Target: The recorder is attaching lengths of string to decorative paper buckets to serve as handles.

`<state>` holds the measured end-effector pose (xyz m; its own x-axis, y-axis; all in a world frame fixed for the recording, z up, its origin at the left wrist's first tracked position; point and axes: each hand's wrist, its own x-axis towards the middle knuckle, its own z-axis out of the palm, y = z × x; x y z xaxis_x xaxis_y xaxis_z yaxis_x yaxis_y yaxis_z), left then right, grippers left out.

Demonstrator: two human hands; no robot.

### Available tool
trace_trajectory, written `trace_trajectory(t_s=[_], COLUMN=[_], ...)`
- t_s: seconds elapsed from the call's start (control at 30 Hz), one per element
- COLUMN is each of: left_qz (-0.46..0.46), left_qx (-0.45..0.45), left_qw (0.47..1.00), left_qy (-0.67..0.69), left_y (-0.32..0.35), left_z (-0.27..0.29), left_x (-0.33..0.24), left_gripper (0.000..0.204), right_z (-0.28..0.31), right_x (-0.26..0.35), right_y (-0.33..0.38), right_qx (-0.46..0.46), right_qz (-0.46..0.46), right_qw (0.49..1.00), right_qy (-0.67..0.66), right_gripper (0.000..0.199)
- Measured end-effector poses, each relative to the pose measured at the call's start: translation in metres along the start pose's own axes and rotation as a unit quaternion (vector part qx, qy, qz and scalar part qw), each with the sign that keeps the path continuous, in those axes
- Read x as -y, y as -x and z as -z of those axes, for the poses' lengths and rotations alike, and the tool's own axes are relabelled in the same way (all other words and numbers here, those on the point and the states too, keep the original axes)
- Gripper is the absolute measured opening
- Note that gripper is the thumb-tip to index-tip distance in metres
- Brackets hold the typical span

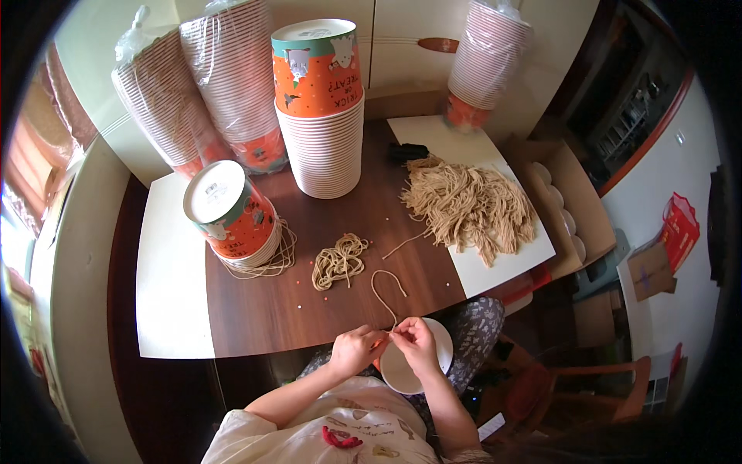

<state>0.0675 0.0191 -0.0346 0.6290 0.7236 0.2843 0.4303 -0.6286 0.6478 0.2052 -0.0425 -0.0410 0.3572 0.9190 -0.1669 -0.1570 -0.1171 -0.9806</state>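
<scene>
white cup (417,363) half hidden by hands; string (386,298) end pinched.

Our left hand (355,349) and right hand (415,342) at near table (255,309) edge over a cup (433,356) in our lap, string (386,290) running up from them — small coil (339,261) just behind, big string pile (470,205) behind-right, cup stacks (321,108) at back, short stack (230,213) left.

Both forearms enter from below, bent inward; left hand (355,349) and right hand (415,344) nearly touching, fingers pinched closed at the fingertips.
</scene>
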Motion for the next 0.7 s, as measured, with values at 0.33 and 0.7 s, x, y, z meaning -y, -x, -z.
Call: trace_trajectory(t_s=[0.33,0.7], left_qz=[-0.087,0.057], left_qx=[-0.019,0.035], left_qw=[0.99,0.986], left_qy=[-0.106,0.153], left_y=[-0.003,-0.015], left_z=[0.021,0.019], left_x=[0.003,-0.006], left_gripper=[0.015,0.018], right_z=[0.003,0.002], right_x=[-0.008,-0.008], right_y=[-0.001,0.0], right_qx=[-0.006,-0.003], right_qz=[0.002,0.022], right_qw=[1.0,0.999], right_qy=[0.005,0.039], right_gripper=[0.016,0.018])
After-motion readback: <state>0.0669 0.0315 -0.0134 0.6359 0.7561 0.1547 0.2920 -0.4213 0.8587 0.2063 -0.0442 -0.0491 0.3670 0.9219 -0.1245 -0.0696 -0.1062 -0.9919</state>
